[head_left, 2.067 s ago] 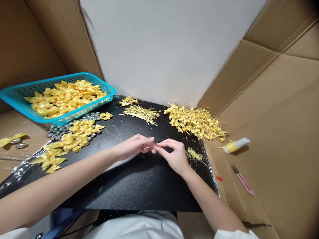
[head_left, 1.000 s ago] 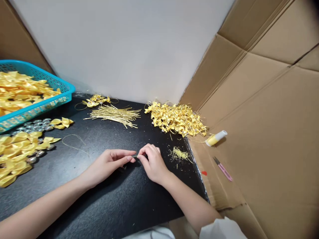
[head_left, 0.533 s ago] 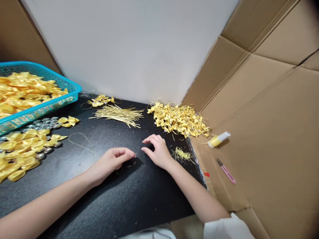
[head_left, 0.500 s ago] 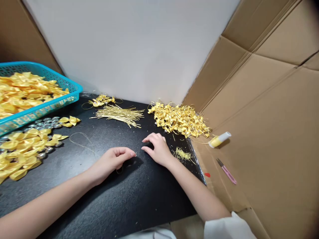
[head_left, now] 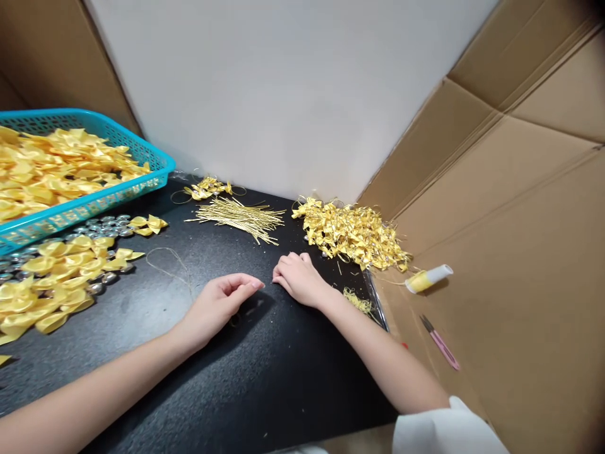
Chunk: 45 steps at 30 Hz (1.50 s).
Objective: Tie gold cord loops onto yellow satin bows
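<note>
My left hand [head_left: 222, 307] is over the black table, thumb and forefinger pinched together. A fine thread [head_left: 172, 261] lies in a loose loop on its left and runs in under that hand; the bit at the fingertips is barely visible. Just right of it, a small gap away, my right hand [head_left: 301, 279] has its fingers drawn together, knuckles up. Whatever those fingers hold is hidden. Behind the hands lies a bundle of gold cords [head_left: 239, 217]. A heap of small yellow bows with gold loops [head_left: 352, 233] sits beyond my right hand.
A blue basket [head_left: 94, 200] of yellow ribbon bows stands at the left. In front of it lie silvery beads [head_left: 106, 226] and more bows [head_left: 61, 271]. Thread scraps [head_left: 358, 301] are beside my right wrist. A thread spool [head_left: 429, 278] and pink snips [head_left: 440, 343] lie on cardboard.
My right hand's thumb and fingers, apart before, have closed together. My left hand keeps its pinch. The whole view has shifted, so the table's things appear further right.
</note>
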Tool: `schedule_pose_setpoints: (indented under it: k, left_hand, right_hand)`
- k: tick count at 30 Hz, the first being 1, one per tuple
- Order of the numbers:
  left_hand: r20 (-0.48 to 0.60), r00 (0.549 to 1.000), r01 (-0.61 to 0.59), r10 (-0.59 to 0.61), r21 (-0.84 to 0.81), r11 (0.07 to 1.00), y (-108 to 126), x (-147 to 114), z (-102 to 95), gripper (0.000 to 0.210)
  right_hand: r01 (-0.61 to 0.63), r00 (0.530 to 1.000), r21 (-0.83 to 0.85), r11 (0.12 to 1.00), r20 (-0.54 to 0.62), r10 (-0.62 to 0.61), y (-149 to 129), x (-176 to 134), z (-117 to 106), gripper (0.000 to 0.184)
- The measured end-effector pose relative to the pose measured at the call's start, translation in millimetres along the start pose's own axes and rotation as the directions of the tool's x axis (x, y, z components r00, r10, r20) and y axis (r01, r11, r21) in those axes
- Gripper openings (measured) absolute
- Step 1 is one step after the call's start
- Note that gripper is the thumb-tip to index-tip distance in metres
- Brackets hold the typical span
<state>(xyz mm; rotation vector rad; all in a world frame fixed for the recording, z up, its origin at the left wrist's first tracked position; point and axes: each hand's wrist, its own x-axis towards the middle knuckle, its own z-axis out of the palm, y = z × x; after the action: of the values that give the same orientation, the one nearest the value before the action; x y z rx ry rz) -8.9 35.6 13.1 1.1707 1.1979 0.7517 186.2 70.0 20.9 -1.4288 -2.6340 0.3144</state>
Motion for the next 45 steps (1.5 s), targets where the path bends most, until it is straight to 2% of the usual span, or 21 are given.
schedule_pose_setpoints:
  k: [6,11,16,23,28,33,37,45]
  left_hand:
    - [-0.095,0.995,-0.024,0.023,-0.012,1.0,3,-3,3.1,0.04]
    - [-0.085,0.996,-0.035,0.034,-0.012,0.999,0,-1,3.0,0.041]
    - [-0.084,0.996,-0.034,0.032,-0.025,0.999,-2,0,2.3,0.04]
    - [-0.093,0.995,-0.028,0.028,-0.005,1.0,0,-2,3.3,0.04]
    - [-0.102,0.994,-0.031,0.031,0.006,1.0,-2,-1,3.3,0.04]
    - [-0.089,0.995,-0.037,0.037,-0.003,0.999,-3,-1,3.1,0.039]
    - [-0.082,0.996,-0.024,0.024,-0.002,1.0,-2,-1,3.0,0.041]
    - [-0.082,0.996,-0.045,0.044,-0.004,0.999,-2,-1,2.9,0.04]
  right_hand:
    - [-0.014,0.999,0.039,0.999,-0.036,0.015,4,-5,-3,0.009]
    - [0.066,0.998,0.045,0.997,-0.008,-0.066,16,-2,-10,0.013]
    - [0.136,0.991,0.002,0.991,0.012,-0.136,17,0,-5,0.011]
    - [0.059,0.996,-0.1,0.993,-0.057,-0.065,5,-8,11,0.012]
    - [0.013,0.997,-0.079,0.997,-0.079,-0.02,4,-8,6,0.011]
    - [0.088,0.996,-0.037,0.995,-0.019,-0.089,9,-4,-8,0.012]
    - [0.152,0.988,-0.022,0.988,0.036,-0.151,11,1,-9,0.01]
    - [0.091,0.996,-0.093,0.992,-0.01,-0.092,4,-8,9,0.014]
